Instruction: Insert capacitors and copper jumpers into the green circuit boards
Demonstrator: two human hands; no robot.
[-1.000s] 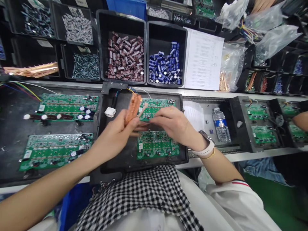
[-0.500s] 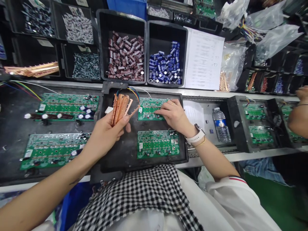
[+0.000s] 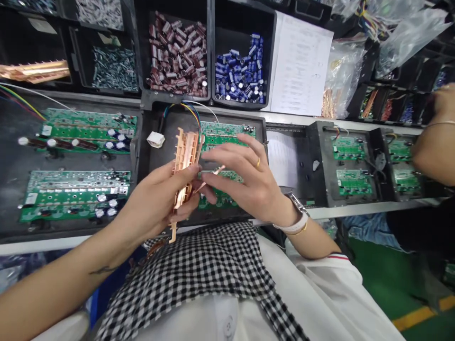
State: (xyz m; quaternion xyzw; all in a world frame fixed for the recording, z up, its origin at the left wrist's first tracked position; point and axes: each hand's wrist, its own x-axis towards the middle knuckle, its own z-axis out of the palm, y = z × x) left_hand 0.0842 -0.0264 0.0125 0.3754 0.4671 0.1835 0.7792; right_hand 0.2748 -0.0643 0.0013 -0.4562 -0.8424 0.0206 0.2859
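Our left grip (image 3: 156, 193) clasps many unplaced toothed copper-coloured metal strips (image 3: 186, 154) while our spread right grip (image 3: 251, 182) hovers over rectangular green circuit boards (image 3: 224, 128).

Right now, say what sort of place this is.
Probably an electronics assembly line: circuit boards lie in black trays, a bin holds blue cylinders, and the left hand grips copper-coloured strips.

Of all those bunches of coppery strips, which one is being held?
The middle bunch, gripped in the left hand. The far-left bunch and right-hand bunch by the clear bag have no hand on them.
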